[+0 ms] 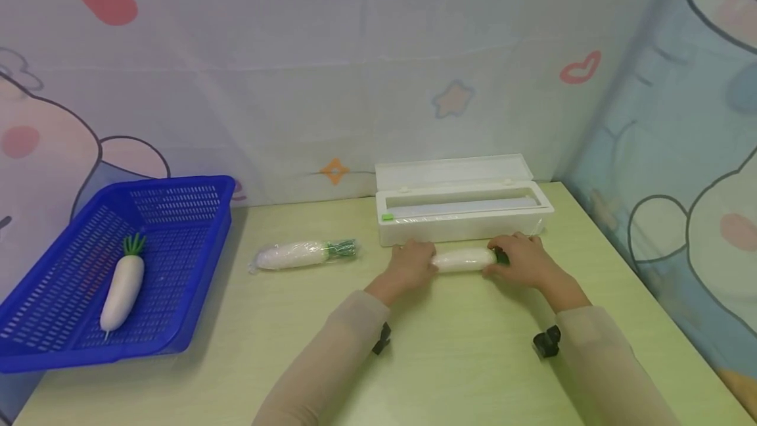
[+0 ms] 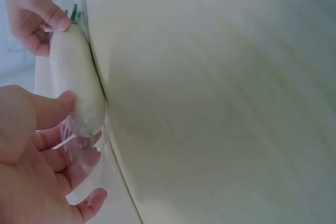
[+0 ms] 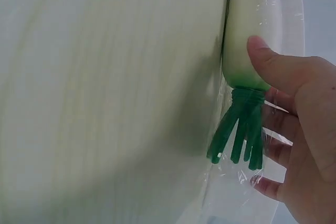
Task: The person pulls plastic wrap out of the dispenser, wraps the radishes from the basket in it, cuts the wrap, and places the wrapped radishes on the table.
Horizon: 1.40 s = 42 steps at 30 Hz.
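Note:
Both hands hold a white radish (image 1: 464, 260) lying in clear plastic film, just in front of the white film dispenser box (image 1: 461, 225). At its root end my left hand (image 1: 412, 263) grips it, thumb on top, with crinkled film (image 2: 79, 156) over the fingers. My right hand (image 1: 520, 260) grips the leafy end; in the right wrist view its thumb presses the radish body beside the green leaves (image 3: 244, 124), and film spreads round them. A second radish (image 1: 296, 255), wrapped in film, lies to the left of my hands.
A blue plastic basket (image 1: 204, 281) stands at the far left, with one bare radish (image 1: 123, 288) in it. The dispenser's lid (image 1: 455, 173) is raised at the back, and a film roll (image 1: 461, 206) shows inside. A patterned cloth (image 1: 284, 84) hangs behind the table.

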Each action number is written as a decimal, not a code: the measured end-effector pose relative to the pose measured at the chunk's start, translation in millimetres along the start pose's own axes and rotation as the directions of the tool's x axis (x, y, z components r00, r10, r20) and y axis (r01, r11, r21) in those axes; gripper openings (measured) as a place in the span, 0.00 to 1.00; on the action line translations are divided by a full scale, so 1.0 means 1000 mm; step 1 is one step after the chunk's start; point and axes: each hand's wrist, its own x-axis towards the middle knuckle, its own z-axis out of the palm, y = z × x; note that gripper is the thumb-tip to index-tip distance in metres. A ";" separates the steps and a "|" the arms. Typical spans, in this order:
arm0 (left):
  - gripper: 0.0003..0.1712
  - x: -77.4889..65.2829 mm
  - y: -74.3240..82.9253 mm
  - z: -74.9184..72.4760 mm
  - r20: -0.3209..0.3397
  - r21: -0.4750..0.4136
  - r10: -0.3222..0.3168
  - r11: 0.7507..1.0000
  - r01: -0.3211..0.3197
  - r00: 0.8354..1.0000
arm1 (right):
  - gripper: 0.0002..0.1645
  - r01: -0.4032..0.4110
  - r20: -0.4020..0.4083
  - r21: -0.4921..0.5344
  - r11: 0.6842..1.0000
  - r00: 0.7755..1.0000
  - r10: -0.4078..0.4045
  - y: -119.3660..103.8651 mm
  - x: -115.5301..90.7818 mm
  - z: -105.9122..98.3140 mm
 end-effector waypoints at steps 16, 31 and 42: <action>0.18 0.003 -0.004 0.009 -0.059 0.030 -0.033 0.999 0.034 0.998 | 0.28 0.009 0.076 -0.077 0.997 0.997 -0.003 -0.003 0.013 -0.001; 0.20 -0.008 -0.015 0.007 -0.073 -0.089 0.025 0.996 -0.031 0.997 | 0.36 0.034 0.077 -0.052 0.998 0.997 -0.030 -0.011 0.008 -0.008; 0.23 -0.018 -0.022 -0.012 -0.039 -0.162 0.049 0.985 -0.055 0.998 | 0.22 0.071 0.114 -0.039 0.997 0.991 -0.066 -0.049 0.030 -0.048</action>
